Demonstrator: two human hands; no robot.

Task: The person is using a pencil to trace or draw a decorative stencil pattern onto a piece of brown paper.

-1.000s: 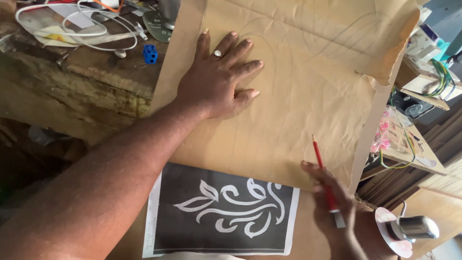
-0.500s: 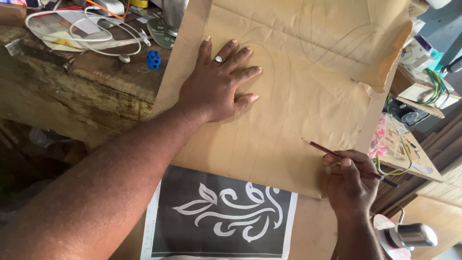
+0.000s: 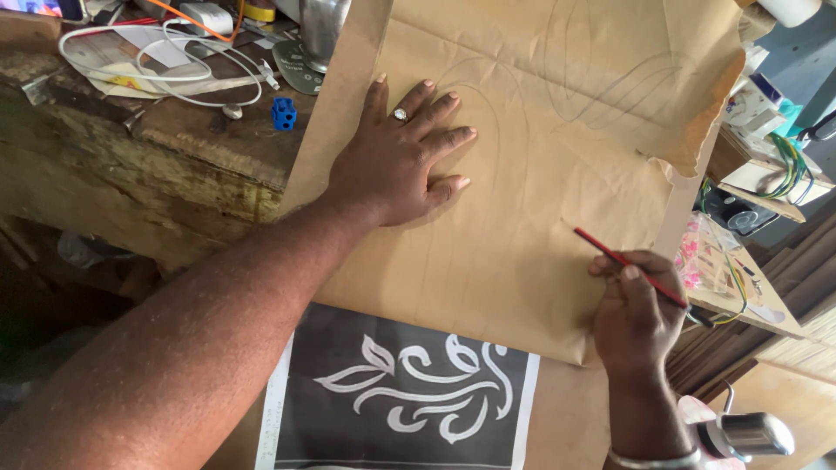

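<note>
My left hand [image 3: 396,157], a ring on one finger, lies flat with fingers spread on a large sheet of brown paper [image 3: 531,183] that carries faint pencil curves. My right hand [image 3: 636,318] grips a red pencil [image 3: 627,264] near the sheet's lower right edge, its tip pointing up-left onto the paper. Below the sheet lies a dark grey print with a white leaf-and-scroll ornament [image 3: 409,392].
A worn wooden bench [image 3: 165,157] at the left holds white cables [image 3: 148,74], a small blue block [image 3: 284,113] and a round metal base [image 3: 300,65]. Clutter and wires [image 3: 784,165] crowd the right side. A shiny metal tool [image 3: 744,433] sits at the lower right.
My right hand has turned the red pencil from upright to slanted and brought its tip onto the paper. The left hand stays pressed on the sheet.
</note>
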